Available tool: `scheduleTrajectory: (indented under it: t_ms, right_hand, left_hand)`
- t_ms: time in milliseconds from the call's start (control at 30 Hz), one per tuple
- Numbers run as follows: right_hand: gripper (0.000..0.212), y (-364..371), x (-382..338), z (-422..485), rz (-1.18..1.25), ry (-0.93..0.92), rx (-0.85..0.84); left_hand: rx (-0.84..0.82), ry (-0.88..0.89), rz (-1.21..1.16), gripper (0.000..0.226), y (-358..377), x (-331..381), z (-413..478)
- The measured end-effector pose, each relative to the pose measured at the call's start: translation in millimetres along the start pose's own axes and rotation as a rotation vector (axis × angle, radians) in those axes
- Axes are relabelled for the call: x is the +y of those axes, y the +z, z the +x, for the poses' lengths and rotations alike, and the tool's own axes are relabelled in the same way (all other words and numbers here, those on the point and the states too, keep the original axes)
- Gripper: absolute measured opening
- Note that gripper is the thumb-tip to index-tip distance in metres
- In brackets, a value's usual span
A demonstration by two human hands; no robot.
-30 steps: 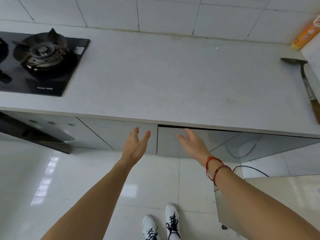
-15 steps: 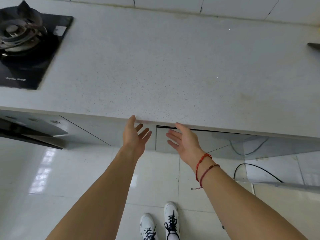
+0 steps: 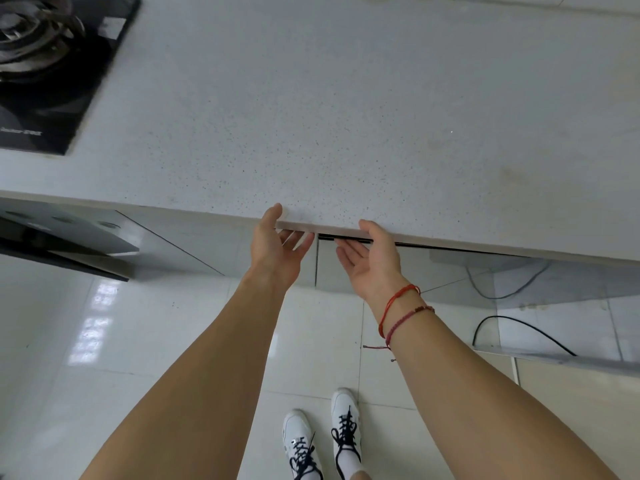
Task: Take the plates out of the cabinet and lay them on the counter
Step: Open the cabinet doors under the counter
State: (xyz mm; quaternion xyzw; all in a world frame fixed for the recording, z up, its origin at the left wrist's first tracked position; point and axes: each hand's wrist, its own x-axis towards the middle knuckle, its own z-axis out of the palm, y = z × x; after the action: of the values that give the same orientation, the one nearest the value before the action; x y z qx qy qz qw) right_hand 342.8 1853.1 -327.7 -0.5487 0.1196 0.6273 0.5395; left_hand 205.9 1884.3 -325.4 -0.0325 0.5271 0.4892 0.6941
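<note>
Left hand: the left hand is open with nothing in it, palm turned inward, thumb up against the front edge of the counter, fingers spread and reaching under that edge. Half a second ago it was lower, its fingertips just short of the edge.
Right hand: the right hand is open and holds nothing, palm up and turned toward the left hand, thumb at the counter edge, fingertips at the dark gap along the top of the cabinet door. Earlier it hung a little below that gap.
Between the hands: the seam where two cabinet doors meet runs down just between the two palms, which are close but apart.
Wrist: red and dark cord bracelets circle the right wrist.
Plates: none can be seen; the cabinet front ahead of the fingers is nearly closed, with only a dark slit at its top.
Counter: bare and speckled beyond the fingertips. It fills more of the view than before.
Far left of the left hand: a black gas hob, now partly cut off by the picture's edge.
Below the arms: white shoes with black laces on the glossy tiled floor.
Right of the right hand: a black cable lies on the floor.
</note>
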Motion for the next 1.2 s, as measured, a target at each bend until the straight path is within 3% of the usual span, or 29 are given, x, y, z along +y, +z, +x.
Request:
scheduleTrajectory:
  t_ms: [233, 567, 800, 967, 1100, 1200]
  right_hand:
    - [0.020, -12, 1, -2, 0.024, 0.009, -0.052]
    - [0.018, -38, 19, -23, -0.093, 0.001, -0.029]
    - [0.009, -69, 37, -48, -0.212, 0.010, 0.012]
    - [0.013, -98, 47, -62, -0.302, 0.005, 0.016]
    - [0.016, -117, 54, -74, -0.332, -0.004, 0.019]
    - [0.019, -131, 59, -85, -0.366, -0.022, 0.048]
  left_hand:
    - [0.003, -0.004, 0.017, 0.047, -15, -6, -7]
    - [-0.004, -0.028, 0.111, 0.020, -47, -10, -38]
    - [-0.001, -0.023, 0.146, 0.024, -84, -16, -65]
    - [0.060, -0.018, 0.239, 0.034, -112, -14, -86]
    - [0.111, -0.004, 0.299, 0.018, -134, -12, -105]
    - [0.153, 0.019, 0.336, 0.021, -152, -8, -117]
